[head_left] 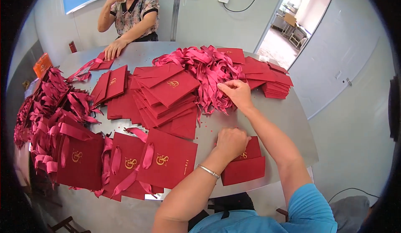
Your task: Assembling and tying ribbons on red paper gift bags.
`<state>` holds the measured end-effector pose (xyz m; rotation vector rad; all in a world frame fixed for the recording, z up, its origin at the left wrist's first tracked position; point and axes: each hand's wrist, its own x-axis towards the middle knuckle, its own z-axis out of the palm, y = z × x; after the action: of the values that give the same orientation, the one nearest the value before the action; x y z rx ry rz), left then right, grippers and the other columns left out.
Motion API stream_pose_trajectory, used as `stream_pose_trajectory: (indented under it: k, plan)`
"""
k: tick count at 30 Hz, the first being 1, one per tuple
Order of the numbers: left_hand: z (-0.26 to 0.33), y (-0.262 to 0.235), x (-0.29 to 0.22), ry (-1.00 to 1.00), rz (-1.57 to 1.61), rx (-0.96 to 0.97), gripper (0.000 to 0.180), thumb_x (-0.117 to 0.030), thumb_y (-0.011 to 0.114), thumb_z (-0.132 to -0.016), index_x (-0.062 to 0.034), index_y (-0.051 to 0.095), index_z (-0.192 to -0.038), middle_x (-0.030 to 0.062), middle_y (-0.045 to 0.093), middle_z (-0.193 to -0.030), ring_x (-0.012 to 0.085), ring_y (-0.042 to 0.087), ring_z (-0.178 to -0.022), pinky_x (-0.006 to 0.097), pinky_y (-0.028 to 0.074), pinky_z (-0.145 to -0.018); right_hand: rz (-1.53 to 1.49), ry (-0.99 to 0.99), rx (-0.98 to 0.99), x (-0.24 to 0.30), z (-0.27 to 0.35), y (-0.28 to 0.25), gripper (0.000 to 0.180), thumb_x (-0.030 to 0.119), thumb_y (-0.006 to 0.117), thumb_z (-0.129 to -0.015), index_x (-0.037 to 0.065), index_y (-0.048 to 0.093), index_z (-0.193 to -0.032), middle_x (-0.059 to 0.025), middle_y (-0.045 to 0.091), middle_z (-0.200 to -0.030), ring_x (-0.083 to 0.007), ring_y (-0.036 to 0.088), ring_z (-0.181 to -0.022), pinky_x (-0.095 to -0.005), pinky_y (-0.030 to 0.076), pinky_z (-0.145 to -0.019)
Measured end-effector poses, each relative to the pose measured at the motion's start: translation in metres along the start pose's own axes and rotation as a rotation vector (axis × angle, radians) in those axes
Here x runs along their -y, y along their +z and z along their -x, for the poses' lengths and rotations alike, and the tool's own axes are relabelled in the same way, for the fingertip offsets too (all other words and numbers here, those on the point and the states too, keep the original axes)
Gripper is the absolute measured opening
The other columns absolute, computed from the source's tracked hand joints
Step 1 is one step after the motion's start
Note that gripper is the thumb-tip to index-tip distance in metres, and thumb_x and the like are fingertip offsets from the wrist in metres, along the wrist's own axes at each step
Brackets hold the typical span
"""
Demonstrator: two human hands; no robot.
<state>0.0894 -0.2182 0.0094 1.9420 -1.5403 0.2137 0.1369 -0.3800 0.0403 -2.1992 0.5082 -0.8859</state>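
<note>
Red bag held down by the left hand, ribbon heap reached by the right

With the dial centred on the view and twelve at the far side, a red bag (244, 174) is seen at five o'clock, laid on the grey tabletop (292, 137) near its near edge. Its surface is deep, even red; a plain panel is turned toward the near side, and beyond a straight edge a second panel is marked with a gold monogram, partly covered by the left hand (233, 143). That hand is curled almost into a fist over the bag's far left part; whether anything is gripped inside cannot be told.

At two o'clock, the right hand (237, 93) is held with thumb and forefinger brought together at the edge of a tangled pink ribbon heap (200, 66), piled at twelve; whether a strand is pinched cannot be told.

Flat red bags (177, 89) are stacked at ten o'clock, their corners fanned unevenly, and another red stack (276, 91) is set at two. At seven, bags with ribbon handles (169, 155) are overlapped, gold-marked on the front. At ten, farther out, a smaller red piece (99, 64) is touched by a co-worker's hand (114, 49).
</note>
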Motion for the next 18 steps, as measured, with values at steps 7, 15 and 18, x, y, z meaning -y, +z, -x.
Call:
stream_pose_trajectory:
  k: [7, 15, 18]
  plan:
    - [0.002, 0.0, 0.002, 0.007, -0.016, 0.028, 0.033, -0.038, 0.068, -0.081, -0.0079, 0.067, -0.068, 0.0112, 0.064, -0.06, 0.0284, 0.065, -0.056, 0.041, 0.051, -0.059, 0.102, -0.019, -0.002, 0.002, 0.002, 0.004, 0.034, 0.032, 0.079, -0.074, 0.0, 0.073, -0.084, -0.0107, 0.069, -0.077, -0.0142, 0.063, -0.07, -0.0293, 0.05, -0.066]
    - [-0.002, -0.004, 0.001, -0.001, 0.008, 0.063, 0.033, -0.037, 0.069, -0.08, -0.0074, 0.067, -0.067, 0.0125, 0.064, -0.061, 0.0297, 0.064, -0.057, 0.041, 0.05, -0.06, -0.285, 0.227, 0.113, -0.008, -0.004, -0.01, 0.02, 0.017, 0.073, -0.08, -0.002, 0.072, -0.087, -0.0047, 0.07, -0.079, -0.0093, 0.061, -0.068, -0.0238, 0.047, -0.061]
    - [0.001, -0.002, 0.007, -0.006, 0.01, 0.05, 0.032, -0.037, 0.069, -0.08, -0.0074, 0.067, -0.067, 0.0126, 0.064, -0.062, 0.0299, 0.064, -0.057, 0.041, 0.05, -0.06, -0.449, 0.3, 0.233, 0.011, 0.003, -0.015, 0.018, 0.015, 0.071, -0.083, 0.001, 0.07, -0.094, -0.0046, 0.069, -0.079, -0.0069, 0.059, -0.067, -0.0216, 0.044, -0.057]
